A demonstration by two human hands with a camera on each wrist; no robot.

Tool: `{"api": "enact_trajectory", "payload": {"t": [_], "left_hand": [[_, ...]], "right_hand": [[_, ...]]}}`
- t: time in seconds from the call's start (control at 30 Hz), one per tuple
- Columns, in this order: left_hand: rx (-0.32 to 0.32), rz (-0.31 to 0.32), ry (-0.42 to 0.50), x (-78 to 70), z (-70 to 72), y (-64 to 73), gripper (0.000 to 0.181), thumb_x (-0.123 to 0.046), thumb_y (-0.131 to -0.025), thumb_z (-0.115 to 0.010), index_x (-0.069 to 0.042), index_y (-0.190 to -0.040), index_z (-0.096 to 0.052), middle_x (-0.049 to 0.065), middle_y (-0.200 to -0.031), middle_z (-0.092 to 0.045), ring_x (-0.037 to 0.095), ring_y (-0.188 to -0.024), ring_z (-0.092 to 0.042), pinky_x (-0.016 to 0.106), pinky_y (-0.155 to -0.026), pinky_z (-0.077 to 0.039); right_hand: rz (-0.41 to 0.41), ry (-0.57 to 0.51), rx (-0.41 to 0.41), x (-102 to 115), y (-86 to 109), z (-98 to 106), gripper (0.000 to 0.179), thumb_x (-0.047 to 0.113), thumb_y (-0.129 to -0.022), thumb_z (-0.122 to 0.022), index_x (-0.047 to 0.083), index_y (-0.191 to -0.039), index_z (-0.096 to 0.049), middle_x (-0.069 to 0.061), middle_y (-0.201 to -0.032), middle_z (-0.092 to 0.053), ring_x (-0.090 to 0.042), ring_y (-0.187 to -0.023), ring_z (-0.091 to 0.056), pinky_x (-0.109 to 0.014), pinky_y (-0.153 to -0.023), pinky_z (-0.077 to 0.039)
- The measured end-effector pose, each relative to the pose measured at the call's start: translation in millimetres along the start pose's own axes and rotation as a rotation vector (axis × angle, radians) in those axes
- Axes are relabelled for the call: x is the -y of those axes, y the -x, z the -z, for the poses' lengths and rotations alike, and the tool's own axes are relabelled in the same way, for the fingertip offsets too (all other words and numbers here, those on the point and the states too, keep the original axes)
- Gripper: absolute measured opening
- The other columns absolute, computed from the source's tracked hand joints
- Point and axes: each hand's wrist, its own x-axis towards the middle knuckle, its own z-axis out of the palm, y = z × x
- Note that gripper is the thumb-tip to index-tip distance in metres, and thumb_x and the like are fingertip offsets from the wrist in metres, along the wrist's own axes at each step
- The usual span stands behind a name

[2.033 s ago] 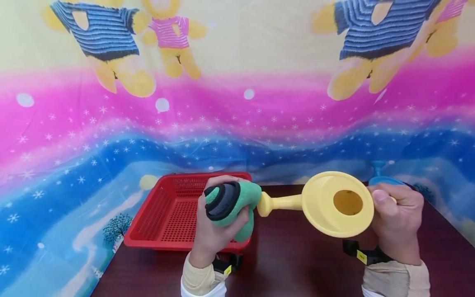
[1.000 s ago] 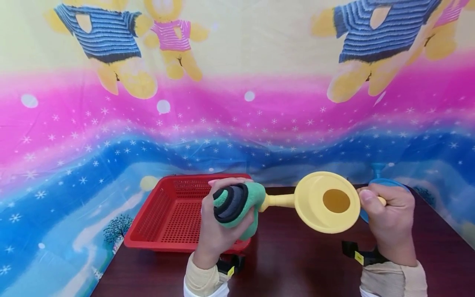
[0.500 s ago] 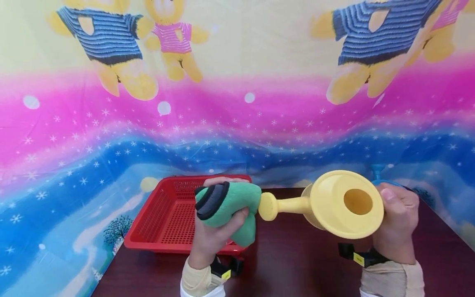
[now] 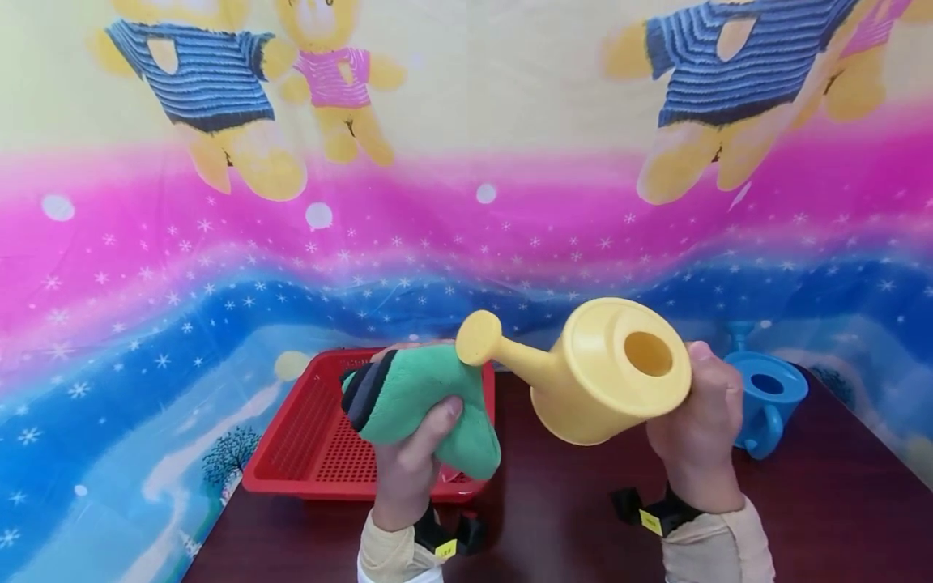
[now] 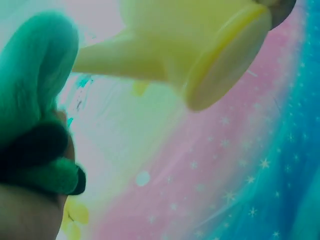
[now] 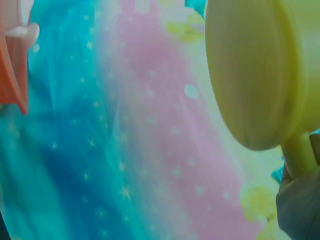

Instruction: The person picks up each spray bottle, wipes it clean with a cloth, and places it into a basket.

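My left hand (image 4: 408, 474) grips a bunched green cloth (image 4: 430, 397) with black and grey edging, thumb across its front. My right hand (image 4: 700, 417) holds a yellow toy watering can (image 4: 583, 405) by its handle, which the fingers mostly hide. The can is tilted, its round hole facing me, its spout pointing left. The rose at the spout's end overlaps the top of the cloth in the head view. From the left wrist, the can (image 5: 160, 50) shows its base side, with the spout reaching behind the cloth (image 5: 37, 70). The right wrist view shows the can's base (image 6: 250, 75) close up.
A red plastic basket (image 4: 291, 486) with perforated walls stands on the dark brown table (image 4: 561, 518), behind my left hand. At the back right stands a blue watering can (image 4: 776, 385). A printed backdrop (image 4: 481, 243) hangs behind the table.
The yellow can has moved left and up, its spout now raised over the cloth's top. The cloth has turned and shifted left. More of the blue can shows.
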Motion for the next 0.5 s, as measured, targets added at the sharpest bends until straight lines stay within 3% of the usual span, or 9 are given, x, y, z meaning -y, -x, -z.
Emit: {"api": "enact_trajectory", "payload": {"t": [0.1,0.27,0.37,0.5], "left_hand": [[-0.122,0.036,-0.010,0.3,-4.7,3.4,0.035,0.005,-0.094,-0.066,-0.005,-0.128,-0.066,0.001,-0.115,-0.074,0.016,-0.095,-0.071,0.031,-0.086,-0.063],[-0.275,0.089,-0.111,2.0,-9.6,8.0,0.031,0.002,-0.093,-0.069,-0.005,-0.123,-0.066,0.000,-0.110,-0.072,0.017,-0.093,-0.068,0.033,-0.084,-0.064],[-0.323,0.110,-0.152,2.6,-10.6,8.4,0.029,0.000,-0.092,-0.072,-0.004,-0.119,-0.065,-0.001,-0.109,-0.072,0.017,-0.095,-0.069,0.033,-0.085,-0.064],[-0.319,0.038,-0.236,2.2,-13.2,5.2,0.030,0.005,-0.089,-0.072,0.006,-0.117,-0.060,0.000,-0.106,-0.073,0.017,-0.092,-0.070,0.032,-0.085,-0.064]], "right_hand": [[0.028,0.082,-0.013,-4.4,5.2,-8.4,0.052,0.007,-0.110,-0.042,0.002,-0.059,-0.048,-0.004,-0.058,-0.038,-0.015,-0.052,-0.038,-0.029,-0.049,-0.034],[0.034,0.133,-0.013,-9.3,14.1,-24.2,0.049,0.006,-0.109,-0.046,0.001,-0.060,-0.043,-0.004,-0.058,-0.031,-0.016,-0.051,-0.027,-0.035,-0.046,-0.019],[0.054,0.155,-0.015,-11.1,17.3,-30.0,0.047,0.004,-0.108,-0.046,-0.001,-0.061,-0.045,-0.005,-0.058,-0.031,-0.016,-0.049,-0.027,-0.035,-0.042,-0.018],[0.065,0.170,0.011,-11.4,18.3,-31.5,0.045,0.003,-0.107,-0.047,-0.002,-0.063,-0.046,-0.005,-0.058,-0.031,-0.014,-0.048,-0.026,-0.033,-0.040,-0.017]]}}
